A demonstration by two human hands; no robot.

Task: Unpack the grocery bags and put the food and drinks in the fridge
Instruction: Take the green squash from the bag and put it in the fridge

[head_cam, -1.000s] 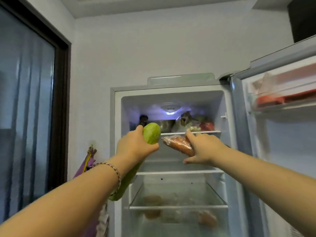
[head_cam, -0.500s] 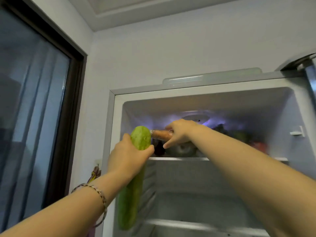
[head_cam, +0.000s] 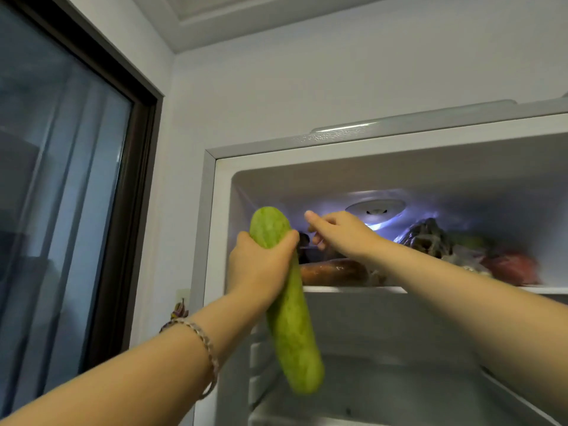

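Near the top shelf edge (head_cam: 353,289), left hand (head_cam: 260,270) grips cucumber (head_cam: 292,333).

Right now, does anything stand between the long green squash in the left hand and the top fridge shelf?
Yes. The wrapped orange carrots lie along the front of the white top shelf behind the long pale green squash, and the right hand reaches in above them.
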